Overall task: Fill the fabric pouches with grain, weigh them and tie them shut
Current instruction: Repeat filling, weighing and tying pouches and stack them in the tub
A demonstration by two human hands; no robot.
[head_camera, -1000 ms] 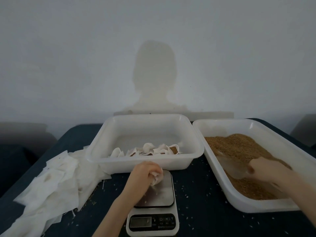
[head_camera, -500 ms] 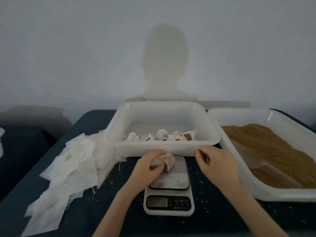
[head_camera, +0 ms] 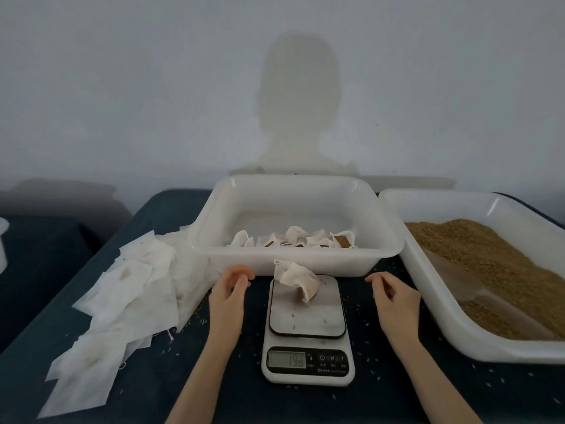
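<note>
Resting on the scale [head_camera: 307, 304], a filled pouch [head_camera: 296, 278] lay untouched; left hand [head_camera: 230, 291] and right hand [head_camera: 394, 296] hovered beside the scale, fingers loosely curled, holding nothing.

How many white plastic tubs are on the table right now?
2. One tub sits behind the scale, holding filled pouches. The other tub is to its right, holding loose grain; its right end runs out of frame.

1. We see a white pouch [head_camera: 296, 278] on a white scale [head_camera: 307, 328] with a black-rimmed platform.
2. We note golden-brown grain [head_camera: 495, 267] in a white tub [head_camera: 477, 341].
3. We see white fabric squares [head_camera: 122, 301], faintly brown-stained, on a dark navy table [head_camera: 171, 209].
</note>
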